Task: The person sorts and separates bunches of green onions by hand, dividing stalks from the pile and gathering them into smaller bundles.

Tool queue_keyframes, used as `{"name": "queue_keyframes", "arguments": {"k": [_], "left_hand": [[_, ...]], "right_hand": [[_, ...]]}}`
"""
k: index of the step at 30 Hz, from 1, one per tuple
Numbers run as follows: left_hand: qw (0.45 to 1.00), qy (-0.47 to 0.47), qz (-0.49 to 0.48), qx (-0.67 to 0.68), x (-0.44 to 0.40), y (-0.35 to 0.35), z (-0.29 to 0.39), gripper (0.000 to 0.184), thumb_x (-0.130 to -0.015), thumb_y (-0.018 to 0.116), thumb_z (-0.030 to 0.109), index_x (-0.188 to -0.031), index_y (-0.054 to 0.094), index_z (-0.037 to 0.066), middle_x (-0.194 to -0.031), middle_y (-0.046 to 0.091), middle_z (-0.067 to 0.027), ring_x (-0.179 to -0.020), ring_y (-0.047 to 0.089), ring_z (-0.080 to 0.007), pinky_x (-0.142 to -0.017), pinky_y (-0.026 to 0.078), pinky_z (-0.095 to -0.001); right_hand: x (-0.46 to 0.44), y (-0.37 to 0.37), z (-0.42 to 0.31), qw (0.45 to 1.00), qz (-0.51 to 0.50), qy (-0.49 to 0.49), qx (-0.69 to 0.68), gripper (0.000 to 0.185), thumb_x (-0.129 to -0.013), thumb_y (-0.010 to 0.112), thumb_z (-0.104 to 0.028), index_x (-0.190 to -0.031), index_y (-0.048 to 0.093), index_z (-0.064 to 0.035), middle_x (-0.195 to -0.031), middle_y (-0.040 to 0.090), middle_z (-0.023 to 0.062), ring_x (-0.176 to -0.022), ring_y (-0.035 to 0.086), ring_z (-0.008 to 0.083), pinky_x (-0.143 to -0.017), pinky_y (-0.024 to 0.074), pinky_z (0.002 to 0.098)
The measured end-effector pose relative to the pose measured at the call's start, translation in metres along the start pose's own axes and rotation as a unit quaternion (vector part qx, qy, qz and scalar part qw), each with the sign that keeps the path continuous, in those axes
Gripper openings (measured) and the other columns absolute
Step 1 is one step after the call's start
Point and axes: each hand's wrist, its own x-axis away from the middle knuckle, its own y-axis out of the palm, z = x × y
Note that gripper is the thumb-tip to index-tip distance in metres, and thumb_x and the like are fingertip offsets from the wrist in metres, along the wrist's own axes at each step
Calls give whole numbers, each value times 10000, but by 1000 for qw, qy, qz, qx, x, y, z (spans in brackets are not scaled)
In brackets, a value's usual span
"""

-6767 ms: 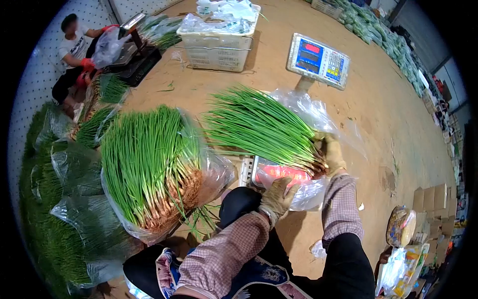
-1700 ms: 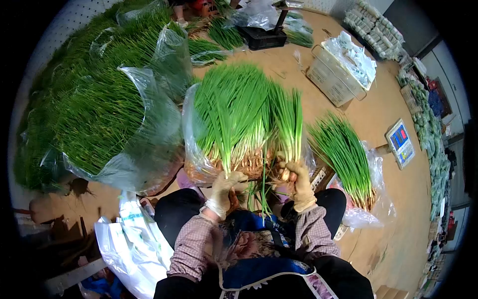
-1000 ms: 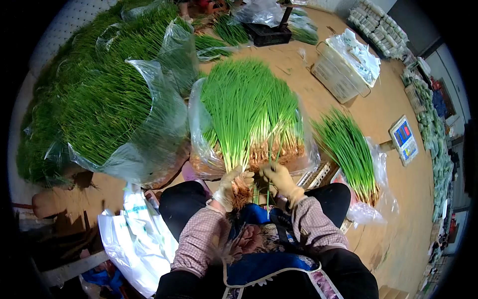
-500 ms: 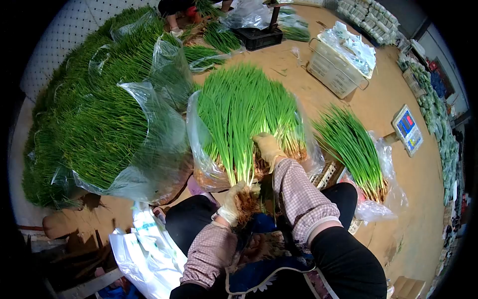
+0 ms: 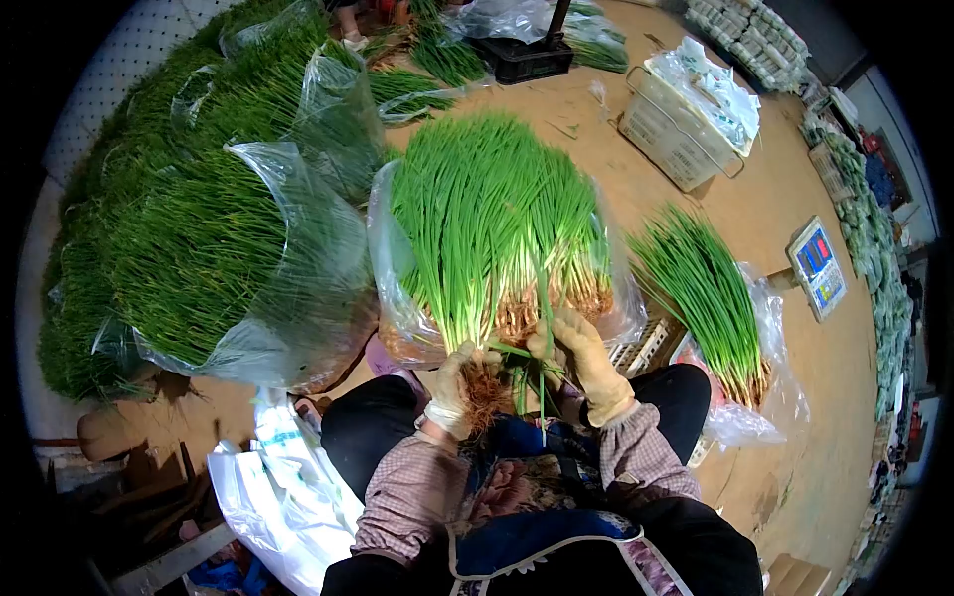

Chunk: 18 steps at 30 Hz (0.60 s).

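Note:
My gloved left hand (image 5: 457, 389) is closed round the root end of a bunch of green onions (image 5: 467, 288), its brown roots hanging below the fingers. Beside it, my gloved right hand (image 5: 584, 366) has its fingers pressed together on some loose green leaves (image 5: 543, 372). Just beyond both hands lies a large pile of green onions (image 5: 561, 223) in an open clear plastic bag (image 5: 391, 238), roots toward me. To the right, a separate bunch (image 5: 701, 303) rests on plastic over a scale, whose display (image 5: 819, 268) stands beyond it.
Large bagged heaps of greens (image 5: 199, 248) fill the left. A white crate (image 5: 676, 134) holding plastic bags stands at the back right, near a black scale (image 5: 522, 62). White plastic bags (image 5: 283, 497) lie by my left knee. Part of another person (image 5: 348, 22) shows at the top.
My right hand has drawn back from the pile toward my lap and now holds loose leaves. My left hand keeps its bunch. Earlier, both hands were at the scale and the bunch there.

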Motion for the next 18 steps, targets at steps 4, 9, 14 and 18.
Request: {"name": "queue_keyframes", "arguments": {"k": [4, 9, 14, 18], "left_hand": [[999, 12, -35, -7, 1, 5, -1, 385, -874, 488, 307, -1067, 546, -22, -811, 621, -80, -760, 587, -172, -700, 483, -293], [1000, 1, 10, 14, -1, 0, -8, 379, -889, 458, 273, -1101, 531, -32, -850, 620, -99, -807, 596, -181, -711, 474, -270], [997, 40, 14, -57, -2, -2, -9, 344, -887, 472, 266, -1041, 568, -26, -857, 612, -86, -740, 584, -171, -692, 473, -262], [995, 85, -33, -34, -14, -24, -16, 327, -862, 523, 318, -975, 590, 18, -860, 623, -60, -759, 596, -148, -721, 499, -298]], "right_hand": [[11, -18, -9, 992, -11, -69, -101, 168, -887, 504, -191, -954, 515, -38, -849, 589, 60, -743, 589, 166, -651, 491, 267], [5, -44, -16, 971, 91, -150, -162, 147, -862, 548, -165, -935, 530, -39, -806, 587, 63, -695, 572, 164, -615, 483, 268], [2, -40, -22, 950, 160, -196, -181, 184, -872, 535, -223, -912, 531, -44, -711, 491, -5, -579, 461, 118, -546, 414, 234], [9, -79, -49, 928, 225, -208, -212, 169, -873, 525, -220, -914, 518, -56, -676, 453, -32, -517, 390, 40, -408, 325, 158]]}}
